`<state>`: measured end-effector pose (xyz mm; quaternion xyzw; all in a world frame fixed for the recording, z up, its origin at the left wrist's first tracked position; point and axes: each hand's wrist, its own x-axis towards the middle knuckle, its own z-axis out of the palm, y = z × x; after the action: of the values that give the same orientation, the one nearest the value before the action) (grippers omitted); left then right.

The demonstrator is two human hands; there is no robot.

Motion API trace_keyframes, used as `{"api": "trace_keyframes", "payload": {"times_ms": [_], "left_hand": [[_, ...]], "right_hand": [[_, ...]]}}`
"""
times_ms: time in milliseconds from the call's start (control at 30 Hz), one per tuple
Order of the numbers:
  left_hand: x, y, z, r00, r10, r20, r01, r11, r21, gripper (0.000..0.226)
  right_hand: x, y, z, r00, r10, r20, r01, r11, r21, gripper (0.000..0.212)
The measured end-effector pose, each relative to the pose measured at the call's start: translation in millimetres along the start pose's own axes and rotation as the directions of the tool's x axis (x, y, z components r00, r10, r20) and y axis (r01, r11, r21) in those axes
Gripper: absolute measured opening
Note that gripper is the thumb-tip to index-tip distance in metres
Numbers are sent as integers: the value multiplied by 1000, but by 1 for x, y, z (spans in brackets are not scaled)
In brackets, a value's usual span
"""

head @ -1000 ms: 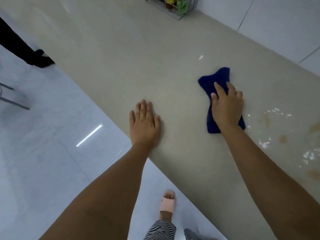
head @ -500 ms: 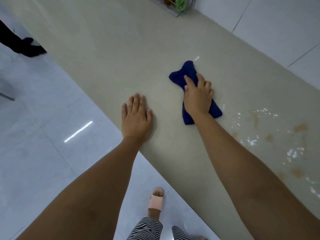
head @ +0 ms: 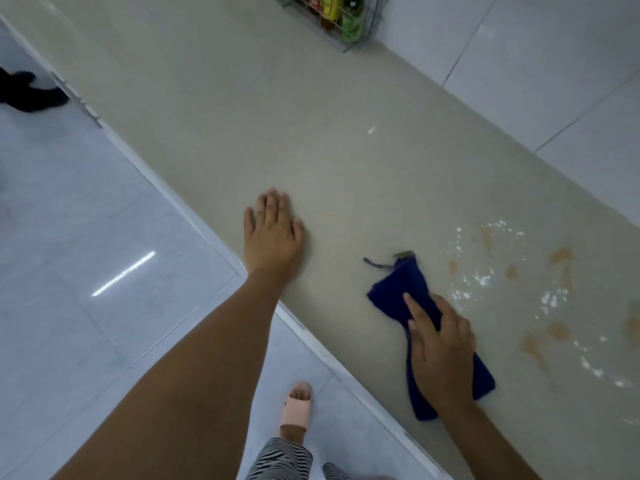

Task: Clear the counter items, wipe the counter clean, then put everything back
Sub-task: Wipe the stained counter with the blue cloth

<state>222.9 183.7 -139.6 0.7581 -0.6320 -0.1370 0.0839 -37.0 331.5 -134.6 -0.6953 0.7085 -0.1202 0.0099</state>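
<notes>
Right grip [head: 441,344]: flat, fingers near straight, pressing cloth [head: 398,289]; nothing clasped.
Left grip [head: 273,233]: flat and empty, palm on desk [head: 277,116] near front edge.
Cloth: on desk, just beside stains [head: 561,258].
Progress: desk looks cleared here; wiping likely midway, brown stains and white specks remain.
Left: finish wiping, put items back; rack [head: 341,22] at far end.

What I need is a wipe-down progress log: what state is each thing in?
Beige stone counter: brown stains, white specks near cloth.
Dark blue cloth: bunched, lying on counter.
Right hand: pressing cloth.
Left hand: flat on counter.
Wire rack of bottles: standing by wall.
</notes>
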Motion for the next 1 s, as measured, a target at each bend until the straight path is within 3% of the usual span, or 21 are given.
{"api": "trace_keyframes", "payload": {"times_ms": [133, 200, 267, 433, 567, 633, 700, 767, 833, 1000], "left_hand": [[1, 0, 1, 1000, 5, -8, -5, 1000, 7, 59], [1, -1, 2, 1000, 8, -17, -8, 1000, 14, 59], [1, -2, 3, 999, 17, -31, -16, 1000, 24, 59], [-7, -1, 0, 999, 43, -13, -43, 999, 18, 58], [-39, 44, 2, 988, 147, 43, -145, 988, -47, 56], [-62, 78, 7, 961, 270, 61, -264, 961, -86, 58], [-76, 114, 13, 905, 419, 68, -408, 903, -133, 65], [-81, 145, 21, 846, 522, 110, -508, 851, -133, 57], [-89, 168, 32, 800, 581, 149, -574, 814, -91, 55], [-100, 176, 57, 798, 580, 163, -588, 809, 0, 59]], "right_hand": [[52, 36, 4, 966, 237, -106, -239, 971, -16, 42], [92, 28, 14, 903, 411, -126, -412, 911, 19, 39], [116, 7, 20, 871, 482, -89, -480, 876, 47, 41], [47, -36, 10, 994, 111, -1, -111, 993, 34, 42], [-52, -30, -9, 997, -20, 69, 16, 998, 58, 52], [-94, -7, -16, 996, -6, 91, 6, 1000, 1, 60], [-121, 24, -25, 994, 108, 17, -108, 994, -29, 65], [-132, 60, -31, 957, 282, -62, -285, 957, -54, 69], [-128, 95, -39, 892, 442, -95, -448, 892, -64, 68], [-59, 121, -33, 676, 709, -200, -722, 692, 14, 42]]}}
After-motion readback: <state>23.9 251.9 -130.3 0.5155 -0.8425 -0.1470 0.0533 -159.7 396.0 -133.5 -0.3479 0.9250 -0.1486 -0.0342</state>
